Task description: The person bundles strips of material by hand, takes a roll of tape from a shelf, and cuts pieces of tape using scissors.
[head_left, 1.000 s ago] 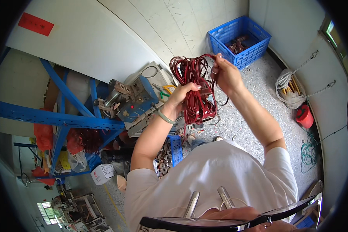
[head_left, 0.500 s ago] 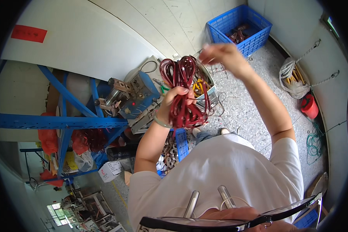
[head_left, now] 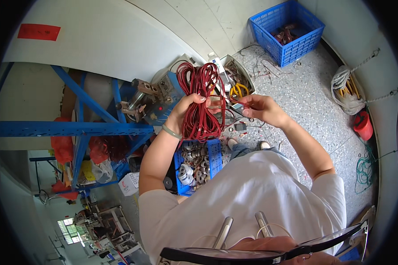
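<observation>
My left hand point(head_left: 185, 110) is closed around the middle of a looped bundle of dark red flat cord point(head_left: 203, 126), with loops fanning out above and below the fist. To the right of the bundle, my right hand point(head_left: 268, 110) pinches a thin red strand point(head_left: 231, 100) that runs across from the bundle. Its fingertips are a short way from the loops. Behind the hands are yellow-handled pliers point(head_left: 239, 89) and a white bottle point(head_left: 216, 61).
A blue crate point(head_left: 292, 55) with brown-red pieces stands at the far right. Below the bundle is another blue basket point(head_left: 215, 155) holding metal parts. A blue machine point(head_left: 166, 88) and blue rack point(head_left: 70, 128) stand left. A red bucket point(head_left: 362, 126) is by the right wall.
My right hand has come down from above and right of the bundle to beside it, and now pinches a strand. The left hand keeps its hold; the bundle has shifted slightly left.
</observation>
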Action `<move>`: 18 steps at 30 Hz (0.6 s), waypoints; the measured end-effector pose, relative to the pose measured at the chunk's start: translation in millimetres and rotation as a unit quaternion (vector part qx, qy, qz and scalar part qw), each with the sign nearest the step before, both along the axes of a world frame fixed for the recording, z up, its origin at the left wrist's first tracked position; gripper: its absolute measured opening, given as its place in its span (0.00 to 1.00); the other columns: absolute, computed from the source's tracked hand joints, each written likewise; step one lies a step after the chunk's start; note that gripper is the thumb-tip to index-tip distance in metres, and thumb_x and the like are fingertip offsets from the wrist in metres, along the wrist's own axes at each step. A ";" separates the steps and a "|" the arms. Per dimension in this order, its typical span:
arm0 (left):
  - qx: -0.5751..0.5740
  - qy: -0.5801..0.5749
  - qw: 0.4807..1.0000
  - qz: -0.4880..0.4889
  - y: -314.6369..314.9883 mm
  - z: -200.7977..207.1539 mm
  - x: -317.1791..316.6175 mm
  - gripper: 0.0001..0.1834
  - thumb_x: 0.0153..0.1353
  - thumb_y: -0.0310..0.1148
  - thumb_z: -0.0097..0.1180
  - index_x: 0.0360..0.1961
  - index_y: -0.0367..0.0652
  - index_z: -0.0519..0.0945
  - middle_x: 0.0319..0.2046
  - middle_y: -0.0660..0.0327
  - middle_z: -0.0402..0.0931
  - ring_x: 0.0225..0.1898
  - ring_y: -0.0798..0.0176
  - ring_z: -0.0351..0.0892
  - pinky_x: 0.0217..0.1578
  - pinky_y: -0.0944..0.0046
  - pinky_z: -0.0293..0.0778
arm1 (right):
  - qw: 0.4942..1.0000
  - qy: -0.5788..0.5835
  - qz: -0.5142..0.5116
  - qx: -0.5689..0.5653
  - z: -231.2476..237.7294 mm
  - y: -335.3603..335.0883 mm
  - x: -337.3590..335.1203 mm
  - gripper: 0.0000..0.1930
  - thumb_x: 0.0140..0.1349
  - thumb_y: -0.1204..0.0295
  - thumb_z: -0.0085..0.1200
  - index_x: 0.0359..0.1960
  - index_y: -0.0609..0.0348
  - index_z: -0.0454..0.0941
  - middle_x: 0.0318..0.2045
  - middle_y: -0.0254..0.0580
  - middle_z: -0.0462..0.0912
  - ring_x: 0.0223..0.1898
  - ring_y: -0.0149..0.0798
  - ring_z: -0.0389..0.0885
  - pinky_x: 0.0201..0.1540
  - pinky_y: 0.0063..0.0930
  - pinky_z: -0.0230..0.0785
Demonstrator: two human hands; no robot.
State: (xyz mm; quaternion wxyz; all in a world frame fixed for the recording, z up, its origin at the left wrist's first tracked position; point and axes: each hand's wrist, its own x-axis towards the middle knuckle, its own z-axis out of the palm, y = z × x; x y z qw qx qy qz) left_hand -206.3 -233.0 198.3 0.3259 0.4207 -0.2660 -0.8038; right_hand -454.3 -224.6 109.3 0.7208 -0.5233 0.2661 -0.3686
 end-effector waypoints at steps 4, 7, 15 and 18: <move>-0.014 0.059 0.998 -0.012 6.2 -10.6 4.6 0.11 0.52 0.33 0.49 0.33 0.36 0.73 0.30 0.59 0.76 0.43 0.50 0.78 0.49 0.52 0.75 | 0.990 0.127 -0.055 0.028 12.1 0.7 7.3 0.18 0.61 0.68 0.55 0.50 0.61 0.71 0.28 0.30 0.76 0.24 0.21 0.69 0.22 0.17 0.61; 0.030 0.068 0.997 -0.031 10.1 -16.1 5.1 0.11 0.52 0.35 0.49 0.32 0.37 0.73 0.33 0.58 0.76 0.42 0.51 0.78 0.46 0.52 0.76 | 0.961 -0.127 0.057 0.238 -13.2 -0.1 28.7 0.13 0.63 0.68 0.53 0.45 0.62 0.75 0.19 0.28 0.74 0.16 0.17 0.63 0.18 0.15 0.53; 0.025 -0.093 0.995 -0.003 21.2 -33.1 -13.7 0.20 0.48 0.33 0.55 0.44 0.38 0.74 0.33 0.60 0.77 0.31 0.64 0.80 0.37 0.65 0.78 | 0.961 0.129 -0.140 -0.202 0.6 9.3 42.1 0.07 0.58 0.73 0.58 0.34 0.65 0.79 0.27 0.37 0.75 0.26 0.29 0.73 0.29 0.25 0.66; 0.017 -0.014 1.000 0.005 31.6 -34.6 -28.3 0.22 0.50 0.31 0.52 0.47 0.34 0.71 0.32 0.58 0.77 0.30 0.63 0.80 0.34 0.63 0.79 | 0.934 0.196 -0.131 -0.268 7.1 4.0 39.6 0.07 0.53 0.75 0.60 0.31 0.66 0.79 0.33 0.44 0.76 0.30 0.37 0.76 0.33 0.30 0.69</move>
